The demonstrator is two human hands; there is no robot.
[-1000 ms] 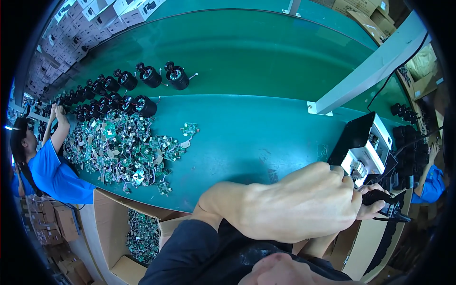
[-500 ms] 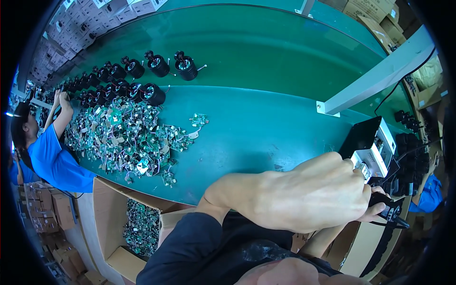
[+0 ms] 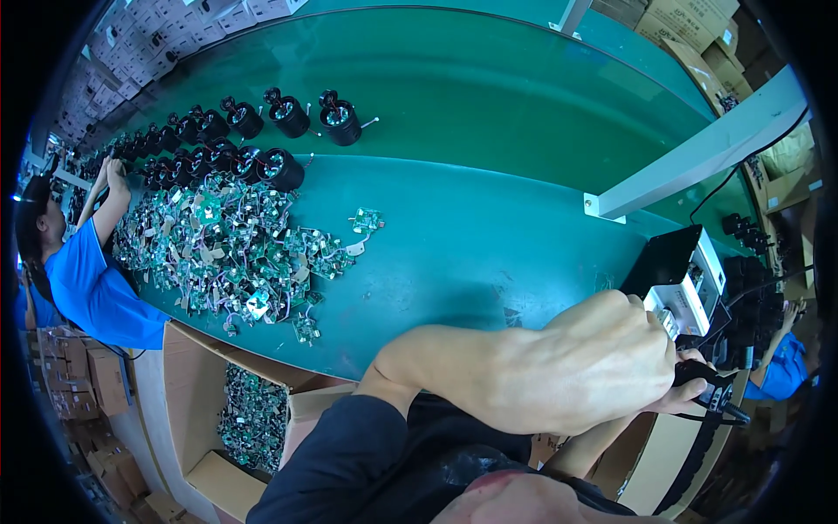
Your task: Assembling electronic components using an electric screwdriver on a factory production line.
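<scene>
My left hand (image 3: 585,367) reaches across to the right, back of the hand up, fingers curled closed. Its fingertips are hidden, so what they grip cannot be seen. Partly behind it, my right hand (image 3: 683,397) has thumb and fingers on a small black part (image 3: 717,390) with a dark cable. The left knuckles are close to that part. Just beyond both hands stands a white housing (image 3: 687,306) with an open front and a black panel (image 3: 665,259) at its left side.
A heap of green circuit boards (image 3: 227,244) covers the bench's left part. Black cylindrical units (image 3: 340,122) with wires stand in rows behind it. A cardboard box (image 3: 196,393) of boards is below the edge. A metal post (image 3: 698,153) rises right; a co-worker (image 3: 100,279) works far left.
The view has shifted slightly. Both hands stay in nearly the same place by the black part, with the left hand a little lower in the picture.
</scene>
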